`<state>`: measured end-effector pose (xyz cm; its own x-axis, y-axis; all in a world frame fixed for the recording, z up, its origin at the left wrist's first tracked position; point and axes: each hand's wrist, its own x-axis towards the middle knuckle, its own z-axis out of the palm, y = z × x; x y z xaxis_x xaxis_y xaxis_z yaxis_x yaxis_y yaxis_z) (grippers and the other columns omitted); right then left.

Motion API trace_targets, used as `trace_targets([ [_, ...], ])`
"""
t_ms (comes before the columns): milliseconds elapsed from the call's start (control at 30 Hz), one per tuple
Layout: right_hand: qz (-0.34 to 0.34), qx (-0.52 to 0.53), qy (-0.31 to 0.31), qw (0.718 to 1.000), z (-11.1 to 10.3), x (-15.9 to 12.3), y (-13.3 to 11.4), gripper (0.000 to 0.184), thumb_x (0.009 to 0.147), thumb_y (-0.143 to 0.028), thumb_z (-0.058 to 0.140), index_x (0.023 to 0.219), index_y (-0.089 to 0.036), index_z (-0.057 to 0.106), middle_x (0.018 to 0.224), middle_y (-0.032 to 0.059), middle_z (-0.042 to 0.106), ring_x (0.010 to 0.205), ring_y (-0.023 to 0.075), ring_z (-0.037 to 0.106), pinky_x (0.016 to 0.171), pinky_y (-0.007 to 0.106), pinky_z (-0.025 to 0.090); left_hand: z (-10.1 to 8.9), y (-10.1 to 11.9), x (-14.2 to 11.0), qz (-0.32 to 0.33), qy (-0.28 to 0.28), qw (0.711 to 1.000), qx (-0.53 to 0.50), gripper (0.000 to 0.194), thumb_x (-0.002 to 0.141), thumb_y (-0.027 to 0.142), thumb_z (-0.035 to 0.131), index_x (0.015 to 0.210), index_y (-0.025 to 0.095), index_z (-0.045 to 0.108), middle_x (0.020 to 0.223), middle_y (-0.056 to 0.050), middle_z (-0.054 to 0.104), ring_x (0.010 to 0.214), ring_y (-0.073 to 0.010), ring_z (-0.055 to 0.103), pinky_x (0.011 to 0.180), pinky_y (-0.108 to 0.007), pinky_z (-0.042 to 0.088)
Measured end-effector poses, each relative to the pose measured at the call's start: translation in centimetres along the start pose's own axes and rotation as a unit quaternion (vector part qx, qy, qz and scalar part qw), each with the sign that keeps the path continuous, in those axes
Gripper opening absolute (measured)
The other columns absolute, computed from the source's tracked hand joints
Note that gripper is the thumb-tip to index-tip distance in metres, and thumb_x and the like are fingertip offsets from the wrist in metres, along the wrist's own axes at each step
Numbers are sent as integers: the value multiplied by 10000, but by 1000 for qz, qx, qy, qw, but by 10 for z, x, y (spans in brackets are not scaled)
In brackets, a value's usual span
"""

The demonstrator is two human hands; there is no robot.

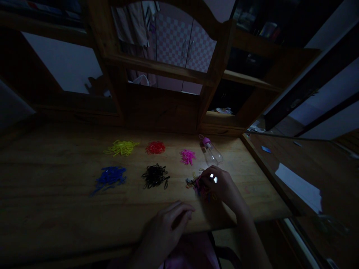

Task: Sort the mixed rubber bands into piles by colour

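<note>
My right hand point(220, 185) reaches down into a small mixed pile of coloured rubber bands point(190, 183). Its thumb and fingers are pinched together among them; a pink strand shows by the fingertips, but what they grip is hidden. My left hand point(171, 222) rests by the table's front edge, loosely curved, thumb and fingers apart with nothing visible between them. Sorted by colour, separate heaps lie beyond: pink bands point(187, 157), black bands point(155, 176), red bands point(155, 147), blue bands point(111, 176) and yellow bands point(122, 148).
A clear bottle with a pink cap point(213, 151) lies just behind the mixed pile. Wooden shelving point(162, 108) rises along the back of the wooden table point(70, 216). To the right, a lower surface holds white paper point(298, 186) and a small blue card point(266, 149). The light is dim.
</note>
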<state>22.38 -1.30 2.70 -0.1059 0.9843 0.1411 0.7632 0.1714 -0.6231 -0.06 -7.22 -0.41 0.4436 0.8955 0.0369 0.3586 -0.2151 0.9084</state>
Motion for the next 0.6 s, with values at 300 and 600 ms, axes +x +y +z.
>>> trace_targets([
  [300,64,101,27,992,-8,-4,9,64,807,-259,683,817,-198,702,786,12,722,686,158,643,616,259,468,-1,4,0,-19,8,1000,1,192,933,239,506,947,278,694,938,27,731,879,-151,675,796,-224,499],
  [600,35,25,19,999,-6,-9,-11,45,811,-235,707,811,-213,747,787,17,710,683,161,623,642,271,452,-2,4,-2,-20,-5,1000,-5,194,952,246,498,981,297,683,1001,47,719,938,-138,660,838,-214,466],
])
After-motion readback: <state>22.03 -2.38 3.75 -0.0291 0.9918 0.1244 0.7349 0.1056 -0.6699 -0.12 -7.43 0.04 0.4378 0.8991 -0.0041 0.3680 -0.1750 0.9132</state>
